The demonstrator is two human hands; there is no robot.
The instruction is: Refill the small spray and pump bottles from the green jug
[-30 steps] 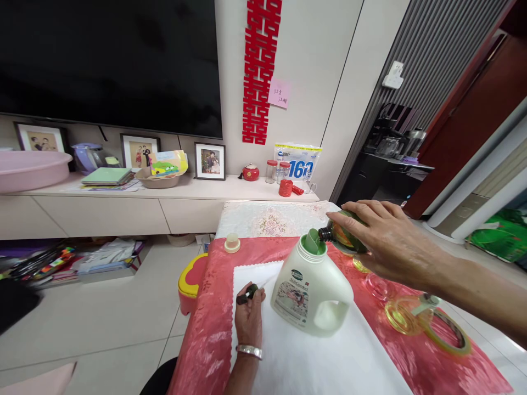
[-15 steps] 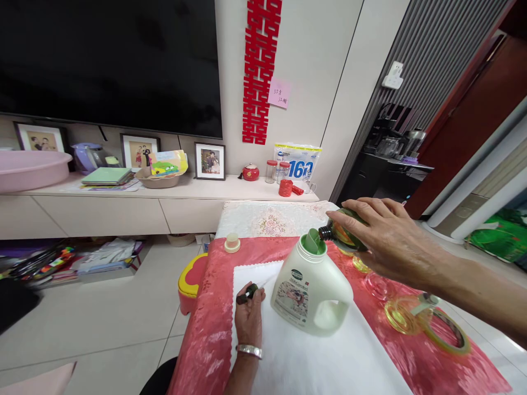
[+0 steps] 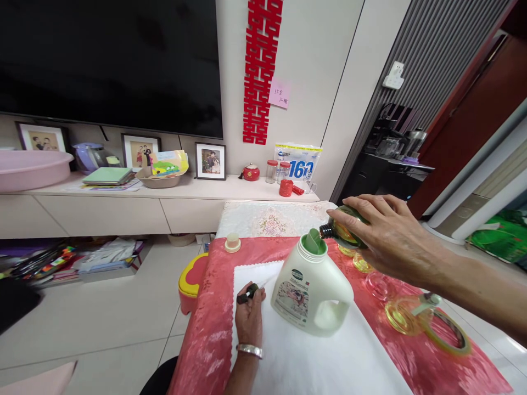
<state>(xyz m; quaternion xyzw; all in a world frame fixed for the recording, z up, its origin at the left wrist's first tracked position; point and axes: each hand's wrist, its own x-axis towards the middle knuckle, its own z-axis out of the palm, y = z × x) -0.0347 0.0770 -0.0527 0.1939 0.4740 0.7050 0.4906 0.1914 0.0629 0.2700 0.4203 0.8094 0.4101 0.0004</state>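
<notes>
A pale green detergent jug point(image 3: 310, 296) stands upright on a white cloth point(image 3: 325, 362), its green spout point(image 3: 313, 242) uncovered. My right hand point(image 3: 379, 222) is wrapped over a small dark green bottle point(image 3: 348, 227), tilted so that its black threaded neck meets the jug's mouth. Left of the jug, my left hand point(image 3: 249, 310) grips a black dropper cap point(image 3: 247, 294) with a thin clear tube pointing toward the jug. The far side of the bottle is hidden by my fingers.
A cream cap point(image 3: 233, 243) sits on the red tablecloth point(image 3: 201, 329). Glass vessels point(image 3: 403, 315) and a tape roll point(image 3: 448, 332) lie to the right. A yellow and red stool point(image 3: 188, 285) stands left of the table. Behind runs a white cabinet point(image 3: 177, 192).
Almost nothing differs. The small bottle in my right hand has shifted very slightly; my left hand and the jug keep their places.
</notes>
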